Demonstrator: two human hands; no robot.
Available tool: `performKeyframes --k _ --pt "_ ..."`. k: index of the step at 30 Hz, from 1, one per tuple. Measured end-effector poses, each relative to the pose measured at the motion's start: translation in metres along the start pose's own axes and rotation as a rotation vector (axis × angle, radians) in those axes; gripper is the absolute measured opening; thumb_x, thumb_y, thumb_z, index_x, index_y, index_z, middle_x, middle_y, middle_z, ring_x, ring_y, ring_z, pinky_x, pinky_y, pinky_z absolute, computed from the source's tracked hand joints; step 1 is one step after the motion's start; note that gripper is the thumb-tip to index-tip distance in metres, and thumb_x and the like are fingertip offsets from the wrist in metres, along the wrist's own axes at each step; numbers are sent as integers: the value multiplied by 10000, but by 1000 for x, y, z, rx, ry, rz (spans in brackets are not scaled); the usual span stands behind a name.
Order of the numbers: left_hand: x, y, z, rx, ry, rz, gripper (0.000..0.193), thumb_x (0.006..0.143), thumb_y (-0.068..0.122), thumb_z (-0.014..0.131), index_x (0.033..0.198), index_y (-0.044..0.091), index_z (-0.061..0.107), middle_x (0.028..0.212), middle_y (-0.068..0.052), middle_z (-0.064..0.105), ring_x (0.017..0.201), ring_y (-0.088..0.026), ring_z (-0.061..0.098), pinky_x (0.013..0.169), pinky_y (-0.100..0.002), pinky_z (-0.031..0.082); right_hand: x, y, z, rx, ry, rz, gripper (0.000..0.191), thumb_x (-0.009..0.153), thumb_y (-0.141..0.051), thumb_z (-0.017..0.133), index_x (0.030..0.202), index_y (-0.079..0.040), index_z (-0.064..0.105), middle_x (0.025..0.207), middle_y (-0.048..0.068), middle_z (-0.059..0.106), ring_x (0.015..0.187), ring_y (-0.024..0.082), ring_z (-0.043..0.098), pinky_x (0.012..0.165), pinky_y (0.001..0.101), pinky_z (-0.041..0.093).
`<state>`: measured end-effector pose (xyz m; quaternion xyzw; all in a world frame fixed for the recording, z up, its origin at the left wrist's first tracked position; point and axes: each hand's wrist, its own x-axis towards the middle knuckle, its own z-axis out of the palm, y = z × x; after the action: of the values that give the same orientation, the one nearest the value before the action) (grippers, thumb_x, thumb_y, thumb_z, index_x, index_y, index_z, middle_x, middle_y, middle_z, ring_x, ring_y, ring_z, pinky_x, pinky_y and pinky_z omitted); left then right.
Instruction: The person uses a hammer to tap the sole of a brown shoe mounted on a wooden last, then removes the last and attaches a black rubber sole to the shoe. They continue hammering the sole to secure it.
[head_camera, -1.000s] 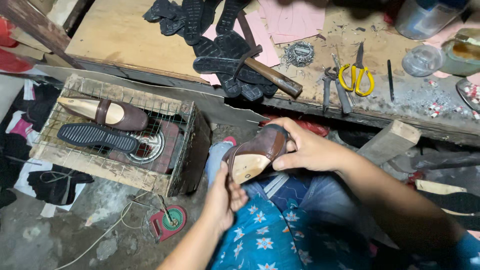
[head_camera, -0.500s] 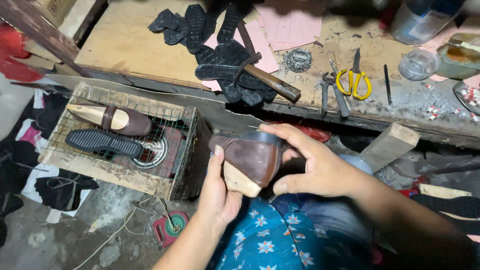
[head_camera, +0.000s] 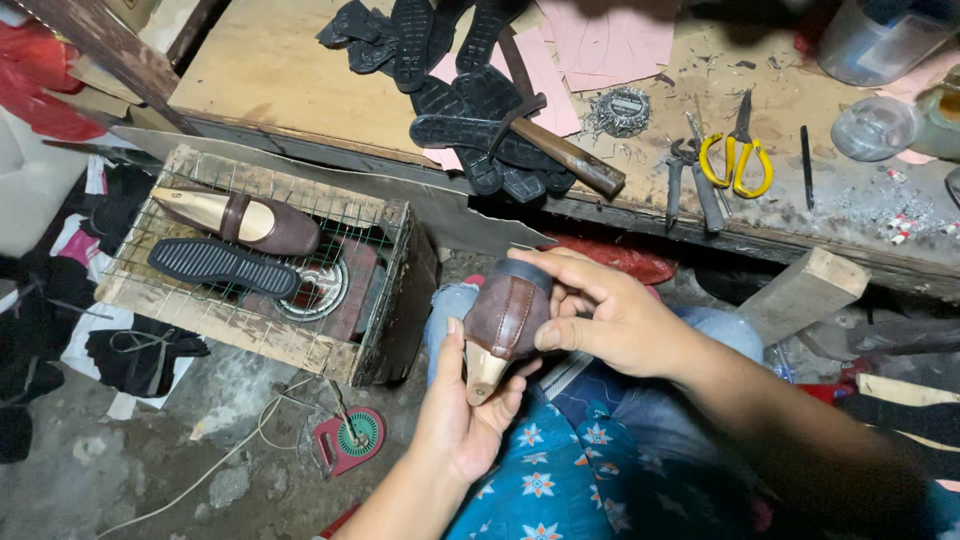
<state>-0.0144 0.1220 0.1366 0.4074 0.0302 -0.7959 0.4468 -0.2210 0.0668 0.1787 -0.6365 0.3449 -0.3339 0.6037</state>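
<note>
A brown leather shoe upper on a tan last is held over my lap, toe pointing down toward me. My left hand cups its toe end from below. My right hand wraps the heel end, thumb pressed on the brown leather. A dark sole edge shows at the top of the shoe. A second brown shoe and a black rubber sole lie on the wire mesh of a wooden box to the left.
On the wooden workbench lie several black soles, a hammer, pliers, yellow-handled scissors, pink sheets and a pile of nails. A wooden block leans at right. A cord runs over the floor.
The shoe has been turned in my hands, from its light underside facing up to its brown leather top facing me, toe downward. The view has drifted slightly.
</note>
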Motion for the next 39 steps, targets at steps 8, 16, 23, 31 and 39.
performKeyframes --k 8,16,23,31,39 --pt "7 11 -9 114 118 72 585 935 635 489 1249 168 648 1071 -21 741 824 -136 689 655 -298 537 7 16 -1 278 -93 28 747 922 -34 702 1586 6 361 1267 125 656 1107 146 649 956 306 536" --pt "4 17 -2 110 157 139 608 932 574 501 1294 98 617 1201 -85 740 1003 -211 742 786 -353 600 4 6 0 126 -87 110 915 787 -43 830 1582 -68 379 1108 65 647 911 115 626 778 260 547" --pt "2 27 -20 163 -36 1 583 980 539 522 1287 56 634 1107 -141 751 868 -199 739 657 -306 582 9 2 -4 -85 -79 32 930 706 9 861 1512 -94 409 1310 80 495 945 134 647 745 270 582" --pt "-5 38 -29 295 92 4 562 977 430 520 1184 -76 651 979 -261 757 744 -267 784 562 -330 615 15 47 -3 352 -103 -64 765 824 100 780 1464 -91 408 1579 175 407 1383 222 522 999 371 581" --pt "-15 44 -16 437 179 100 590 930 477 554 1188 -39 681 940 -213 760 767 -264 769 572 -330 605 14 64 -4 409 -72 -119 804 826 42 827 1490 -103 399 1602 183 420 1448 256 499 1127 399 524"
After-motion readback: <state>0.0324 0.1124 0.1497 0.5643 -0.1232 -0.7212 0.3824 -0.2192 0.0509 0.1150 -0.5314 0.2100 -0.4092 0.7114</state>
